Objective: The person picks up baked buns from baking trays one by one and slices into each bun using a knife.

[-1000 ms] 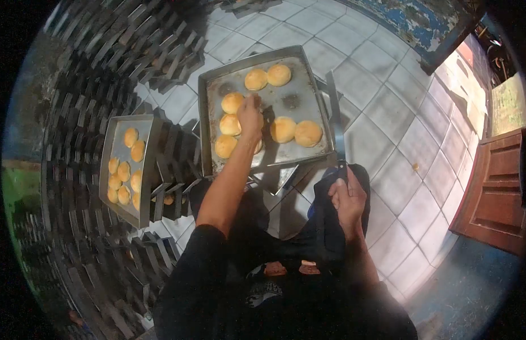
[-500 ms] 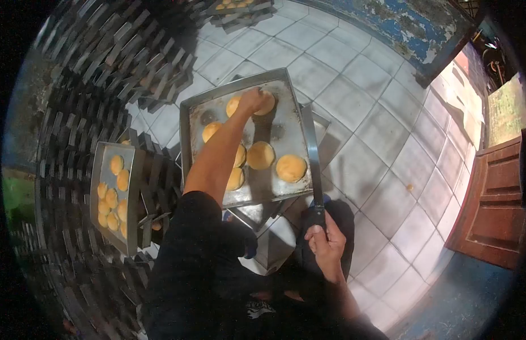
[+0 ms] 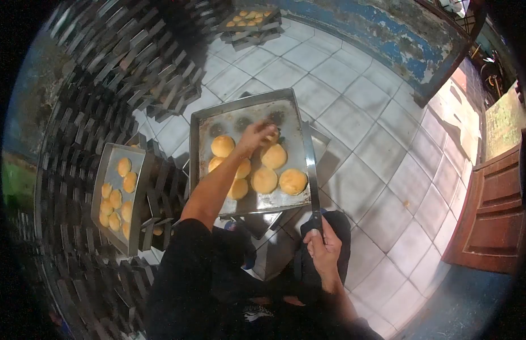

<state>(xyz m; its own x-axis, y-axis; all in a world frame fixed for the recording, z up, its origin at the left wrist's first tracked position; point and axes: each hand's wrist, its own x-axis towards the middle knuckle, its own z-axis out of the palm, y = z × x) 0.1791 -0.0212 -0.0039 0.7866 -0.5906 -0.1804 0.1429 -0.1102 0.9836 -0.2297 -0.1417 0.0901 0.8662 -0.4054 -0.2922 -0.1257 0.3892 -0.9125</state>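
A metal baking tray (image 3: 213, 109) lies in front of me with several round golden buns on it, one bun (image 3: 293, 181) near its right front corner. My left hand (image 3: 258, 137) reaches over the tray, somewhat blurred, fingers curled onto a bun (image 3: 272, 137) that they partly cover. Just nearer to me sits another bun (image 3: 274, 156). My right hand (image 3: 325, 247) is wrapped round the black handle of a long-bladed knife (image 3: 311, 175). Its blade runs along the tray's right rim. My left forearm hides part of the buns on the left.
To the left, a second tray (image 3: 137, 195) of buns rests on stacked trays. Tall stacks of dark trays (image 3: 76, 170) fill the left side. Another bun tray (image 3: 257, 27) stands at the back. Right of me are white floor tiles (image 3: 382, 170) and a brown wooden door (image 3: 489, 209).
My left hand has come back towards me over the tray. Two far-row buns have shifted nearer, baring dark marks on the tray. The view has tilted slightly; my right hand keeps the knife.
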